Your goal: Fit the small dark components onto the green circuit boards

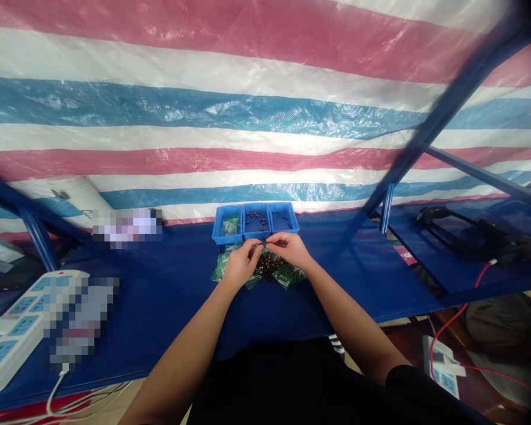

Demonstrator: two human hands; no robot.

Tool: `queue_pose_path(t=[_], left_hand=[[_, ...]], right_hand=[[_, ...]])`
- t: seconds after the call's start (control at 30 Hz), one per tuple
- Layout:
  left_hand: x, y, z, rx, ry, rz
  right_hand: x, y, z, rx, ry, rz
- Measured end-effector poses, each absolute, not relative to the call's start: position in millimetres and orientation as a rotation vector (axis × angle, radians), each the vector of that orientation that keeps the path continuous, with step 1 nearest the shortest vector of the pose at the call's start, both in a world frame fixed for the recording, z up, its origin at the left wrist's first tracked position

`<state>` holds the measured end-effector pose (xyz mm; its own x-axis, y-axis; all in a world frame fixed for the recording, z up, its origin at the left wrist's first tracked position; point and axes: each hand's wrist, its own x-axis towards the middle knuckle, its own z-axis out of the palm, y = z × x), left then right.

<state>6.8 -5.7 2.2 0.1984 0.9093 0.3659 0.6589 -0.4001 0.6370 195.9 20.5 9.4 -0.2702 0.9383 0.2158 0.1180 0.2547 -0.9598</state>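
My left hand (pixel 241 264) and my right hand (pixel 289 248) meet fingertip to fingertip above a pile of small dark metal parts (pixel 269 267). Both are closed in a pinch; whatever lies between the fingers is too small to name. Little green packets (pixel 284 277) lie around and among the loose parts. Just behind my hands stand three joined blue bins. Green packets lie in the left bin (pixel 228 237), several small copper-coloured and dark parts in the middle bin (pixel 256 232), and a few thin dark pieces in the right bin (pixel 284 226).
The blue tabletop (pixel 168 307) runs under everything. At left lie a white power strip (pixel 22 319) and a blurred-out device with a white cable (pixel 55 383). Blue metal frame posts (pixel 387 206) rise at both sides. A striped plastic sheet (pixel 248 159) hangs behind.
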Motion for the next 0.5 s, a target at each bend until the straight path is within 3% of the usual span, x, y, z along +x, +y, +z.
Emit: queue_pose_path(t=[0.5], left_hand=[[6.6,-4.5,-0.4,2.141,1.525,0.999]], right_hand=[[195.6,20.6,8.7,-0.981,-1.607,1.126]])
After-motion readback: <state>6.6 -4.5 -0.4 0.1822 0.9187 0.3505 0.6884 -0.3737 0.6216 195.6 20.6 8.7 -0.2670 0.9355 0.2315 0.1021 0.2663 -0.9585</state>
